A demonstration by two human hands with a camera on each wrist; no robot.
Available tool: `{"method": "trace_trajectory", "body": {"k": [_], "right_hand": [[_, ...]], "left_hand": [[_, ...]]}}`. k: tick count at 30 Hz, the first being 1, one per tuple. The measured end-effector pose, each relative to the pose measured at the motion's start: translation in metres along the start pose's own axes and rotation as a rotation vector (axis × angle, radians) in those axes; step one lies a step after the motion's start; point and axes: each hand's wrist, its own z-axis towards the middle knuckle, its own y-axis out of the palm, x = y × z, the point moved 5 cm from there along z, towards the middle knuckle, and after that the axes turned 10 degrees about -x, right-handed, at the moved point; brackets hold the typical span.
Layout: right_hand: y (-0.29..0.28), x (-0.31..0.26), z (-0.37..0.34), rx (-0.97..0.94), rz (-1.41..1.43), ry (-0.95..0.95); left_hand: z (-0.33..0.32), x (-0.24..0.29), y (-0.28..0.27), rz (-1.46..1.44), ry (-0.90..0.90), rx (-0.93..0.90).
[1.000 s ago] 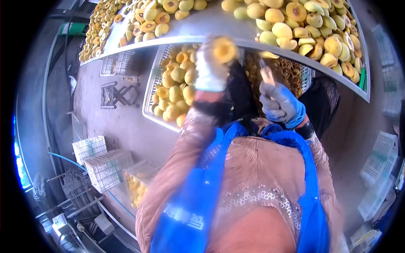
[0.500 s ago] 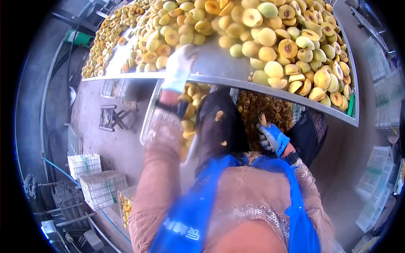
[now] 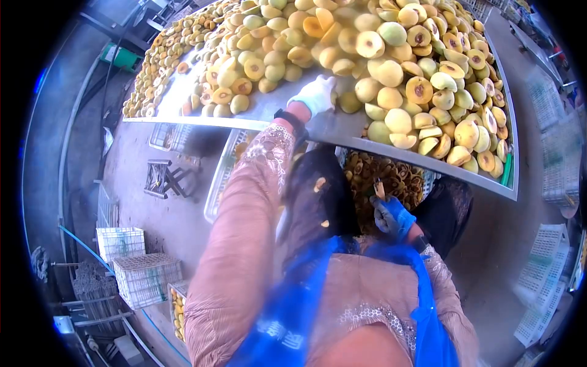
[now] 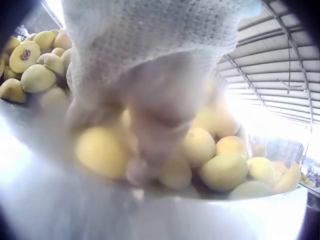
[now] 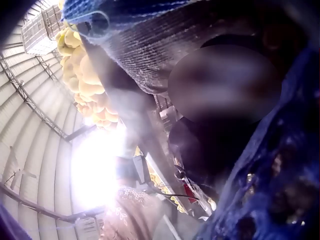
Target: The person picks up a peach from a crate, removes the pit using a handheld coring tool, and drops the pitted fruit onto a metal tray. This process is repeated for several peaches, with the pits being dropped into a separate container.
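Stretching forward, the left hand point(image 3: 314, 96) reaches fruit point(image 3: 350, 103), grip unclear; the right hand point(image 3: 393, 217), lower, grips a tool point(image 3: 380, 189).

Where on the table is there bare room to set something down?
The table has bare metal along its front rim between the left heap and the right heap, though the left hand reaches into it. A glary patch also lies between the left heap and the far-left small fruit. The right end is crowded.
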Motion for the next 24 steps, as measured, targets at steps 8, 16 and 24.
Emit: {"method": "trace_trajectory", "body": {"k": [8,16,24], "right_hand": [[0.019,-0.029,-0.036,0.012,-0.003,-0.135],[0.102,-0.093,-0.056,-0.239,-0.089,-0.289],[0.127,-0.102,-0.055,-0.156,-0.308,-0.374]], "left_hand": [[-0.102,0.008,-0.025,-1.330,0.362,0.145],[-0.173,0.075,0.011,-1.893,0.029,0.162],[-0.190,0.102,0.025,-1.824,0.130,0.397]]}}
